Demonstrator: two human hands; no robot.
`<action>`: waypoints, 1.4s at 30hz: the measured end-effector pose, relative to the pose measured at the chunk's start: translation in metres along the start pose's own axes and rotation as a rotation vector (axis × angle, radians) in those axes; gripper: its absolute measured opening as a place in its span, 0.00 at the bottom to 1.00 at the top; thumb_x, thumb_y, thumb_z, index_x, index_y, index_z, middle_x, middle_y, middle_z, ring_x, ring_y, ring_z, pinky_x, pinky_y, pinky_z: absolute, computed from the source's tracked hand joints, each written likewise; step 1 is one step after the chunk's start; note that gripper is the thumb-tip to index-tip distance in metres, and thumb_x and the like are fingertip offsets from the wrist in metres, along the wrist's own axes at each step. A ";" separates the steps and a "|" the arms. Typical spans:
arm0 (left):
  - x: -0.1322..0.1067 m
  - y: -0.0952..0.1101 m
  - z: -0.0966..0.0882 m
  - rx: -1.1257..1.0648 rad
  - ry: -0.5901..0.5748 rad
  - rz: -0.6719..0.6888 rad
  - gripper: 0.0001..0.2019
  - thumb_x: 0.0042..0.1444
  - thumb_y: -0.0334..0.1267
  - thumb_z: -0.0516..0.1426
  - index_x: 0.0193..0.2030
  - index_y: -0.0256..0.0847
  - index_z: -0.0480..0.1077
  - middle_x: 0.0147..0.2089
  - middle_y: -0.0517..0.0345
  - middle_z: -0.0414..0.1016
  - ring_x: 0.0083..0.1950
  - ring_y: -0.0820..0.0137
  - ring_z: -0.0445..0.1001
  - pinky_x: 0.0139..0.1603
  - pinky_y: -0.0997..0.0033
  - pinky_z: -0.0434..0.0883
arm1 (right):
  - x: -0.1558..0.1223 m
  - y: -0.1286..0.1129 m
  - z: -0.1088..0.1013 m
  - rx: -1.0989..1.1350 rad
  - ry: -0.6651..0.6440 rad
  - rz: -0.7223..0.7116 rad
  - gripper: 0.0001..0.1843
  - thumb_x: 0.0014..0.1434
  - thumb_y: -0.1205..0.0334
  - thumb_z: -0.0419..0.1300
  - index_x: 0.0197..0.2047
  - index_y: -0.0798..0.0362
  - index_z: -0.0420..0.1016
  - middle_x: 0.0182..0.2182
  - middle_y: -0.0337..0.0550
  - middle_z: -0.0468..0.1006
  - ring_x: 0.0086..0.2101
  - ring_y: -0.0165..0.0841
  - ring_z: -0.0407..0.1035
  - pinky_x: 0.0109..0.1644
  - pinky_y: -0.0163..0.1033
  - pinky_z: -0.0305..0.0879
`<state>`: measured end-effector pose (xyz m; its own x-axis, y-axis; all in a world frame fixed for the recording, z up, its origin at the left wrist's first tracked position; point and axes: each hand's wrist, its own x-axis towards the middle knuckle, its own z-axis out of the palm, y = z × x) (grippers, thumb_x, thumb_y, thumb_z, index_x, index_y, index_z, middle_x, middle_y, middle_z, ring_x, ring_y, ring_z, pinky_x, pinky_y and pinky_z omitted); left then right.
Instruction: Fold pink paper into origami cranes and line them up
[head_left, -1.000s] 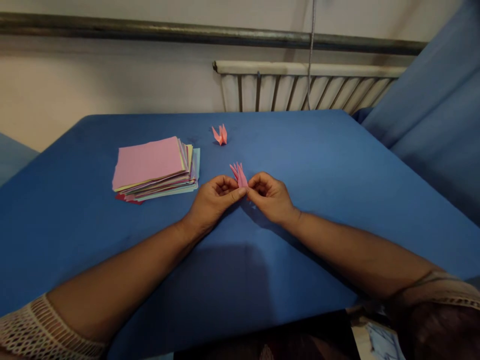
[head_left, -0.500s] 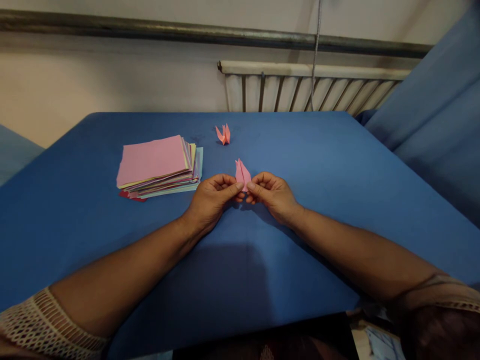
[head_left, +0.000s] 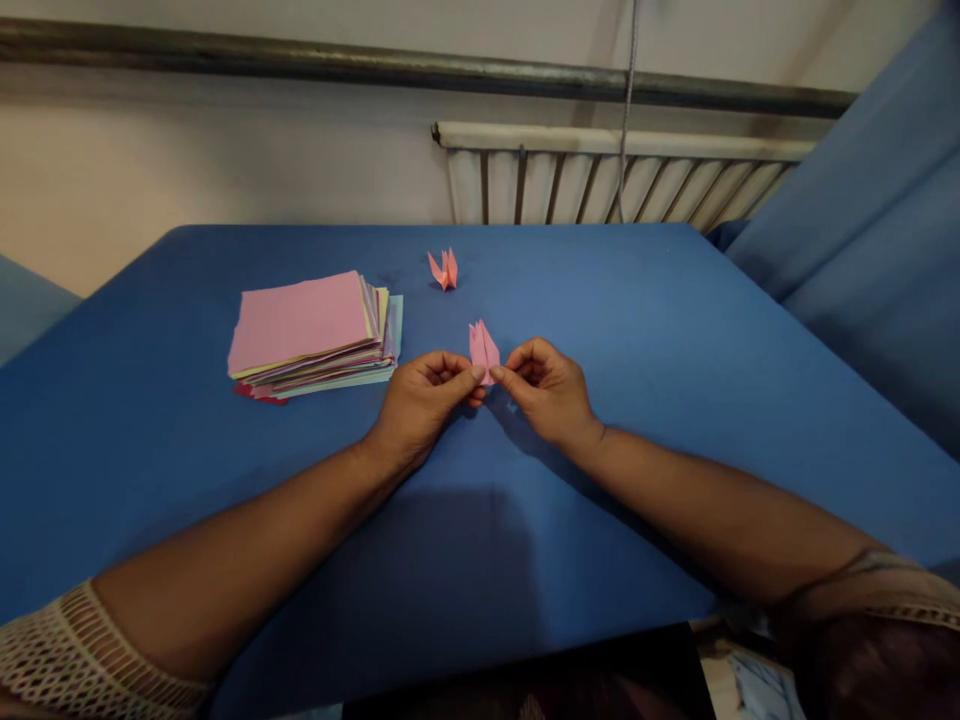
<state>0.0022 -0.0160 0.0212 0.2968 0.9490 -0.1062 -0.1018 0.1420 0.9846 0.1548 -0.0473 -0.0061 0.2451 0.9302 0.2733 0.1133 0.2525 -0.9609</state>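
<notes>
A small piece of folded pink paper (head_left: 484,350) is held up between my two hands over the table, its narrow points upward and a crease line down its middle. My left hand (head_left: 429,400) pinches its lower left side between thumb and fingers. The thumb and fingertips of my right hand (head_left: 551,392) are closed on its lower right edge. Beyond the hands, a finished-looking folded orange-pink paper figure (head_left: 445,272) with several upright points stands on the table.
To the left lies a stack of coloured paper (head_left: 304,322), pink on top, with a red piece (head_left: 259,393) sticking out beneath. The blue table (head_left: 637,300) reaches back to a radiator (head_left: 555,175). A blue curtain (head_left: 862,200) hangs at the right.
My right hand's fingers have shifted and curled; its fingertips no longer show below the paper. The folded paper's points at the top left look slightly more separated.
</notes>
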 end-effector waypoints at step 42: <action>-0.017 0.001 0.001 0.225 -0.020 0.393 0.17 0.47 0.35 0.69 0.42 0.39 0.70 0.38 0.57 0.78 0.37 0.71 0.77 0.44 0.70 0.75 | 0.009 0.005 -0.013 0.674 -0.423 0.519 0.12 0.50 0.56 0.73 0.33 0.51 0.78 0.32 0.37 0.81 0.33 0.27 0.73 0.40 0.35 0.70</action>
<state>-0.0017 -0.0325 0.0243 0.2954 0.9126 0.2827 -0.0027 -0.2951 0.9555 0.1699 -0.0407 -0.0075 -0.2753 0.9555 -0.1060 -0.5240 -0.2416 -0.8168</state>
